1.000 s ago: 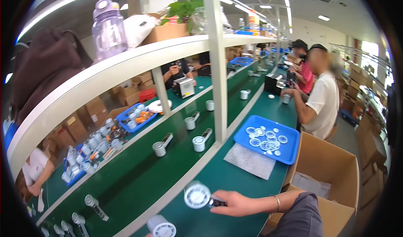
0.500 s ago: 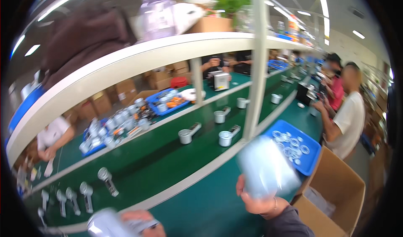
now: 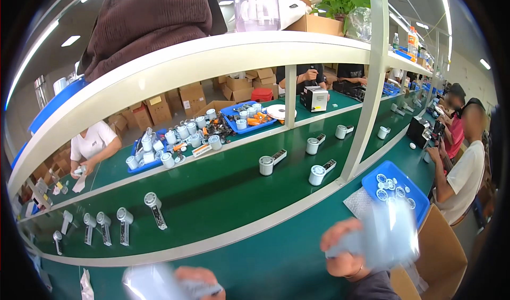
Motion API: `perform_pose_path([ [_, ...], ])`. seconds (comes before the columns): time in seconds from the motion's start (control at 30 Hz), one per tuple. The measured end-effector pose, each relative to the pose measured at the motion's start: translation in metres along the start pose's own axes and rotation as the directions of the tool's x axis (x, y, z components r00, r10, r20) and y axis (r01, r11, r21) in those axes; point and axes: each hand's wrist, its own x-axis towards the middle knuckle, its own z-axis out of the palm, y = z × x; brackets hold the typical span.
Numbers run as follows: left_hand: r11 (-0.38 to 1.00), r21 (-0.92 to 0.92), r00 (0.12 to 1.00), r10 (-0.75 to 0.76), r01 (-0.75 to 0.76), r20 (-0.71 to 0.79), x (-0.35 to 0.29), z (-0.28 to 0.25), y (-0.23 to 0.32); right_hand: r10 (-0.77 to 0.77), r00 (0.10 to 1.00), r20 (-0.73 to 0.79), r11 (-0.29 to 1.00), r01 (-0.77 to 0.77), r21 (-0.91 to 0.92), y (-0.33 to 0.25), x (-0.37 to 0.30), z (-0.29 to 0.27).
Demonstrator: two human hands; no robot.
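Observation:
In my right hand [image 3: 340, 260] is a pale blue handheld appliance housing [image 3: 393, 233], its large round head blurred by motion. My fingers wrap round its short handle, above the near work surface. At the lower edge my left hand [image 3: 199, 276] grips the handle of a similar pale housing [image 3: 151, 283], also smeared, with its round head toward the left. Beyond my hands, several like housings with dark inner parts showing in their handles lie on the green conveyor belt [image 3: 212, 204]; one housing [image 3: 319, 173] rests close to the metal post.
A blue tray [image 3: 422, 215] of clear and white rings sits beside an open cardboard box [image 3: 443, 247] at right. A metal post [image 3: 366, 98] holds the white shelf [image 3: 212, 53]. Across the belt are trays of parts and people; a person [image 3: 459, 178] works at far right.
My right hand has moved right with its housing, which has turned so the handle shows. My left hand has moved slightly right, still holding its housing. The view has shifted left.

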Motion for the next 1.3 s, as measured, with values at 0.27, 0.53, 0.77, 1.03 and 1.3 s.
perform_pose_path([
  [0.27,0.747,0.581,0.776,-0.143,-0.322,0.614,0.025,-0.012,0.019,-0.294,0.942,-0.164,0.950,0.307,0.056,0.028,0.001,0.019],
  [0.53,0.808,0.033,0.790,-0.583,0.589,0.191,-0.003,0.014,-0.052,0.369,0.916,0.155,0.903,-0.393,0.172,0.082,0.033,0.051],
  [0.77,0.652,-0.012,0.649,-0.752,0.758,0.113,-0.003,0.015,-0.105,0.575,0.799,0.175,0.781,-0.600,0.174,0.129,0.038,0.067],
  [1.03,0.493,0.030,0.490,-0.869,0.869,0.074,-0.007,-0.002,-0.143,0.607,0.749,0.265,0.736,-0.656,0.169,0.162,0.047,0.088],
  [1.3,0.412,0.186,0.420,-0.907,0.892,-0.008,-0.001,-0.031,-0.205,0.749,0.608,0.264,0.648,-0.755,-0.100,0.228,0.077,0.123],
])
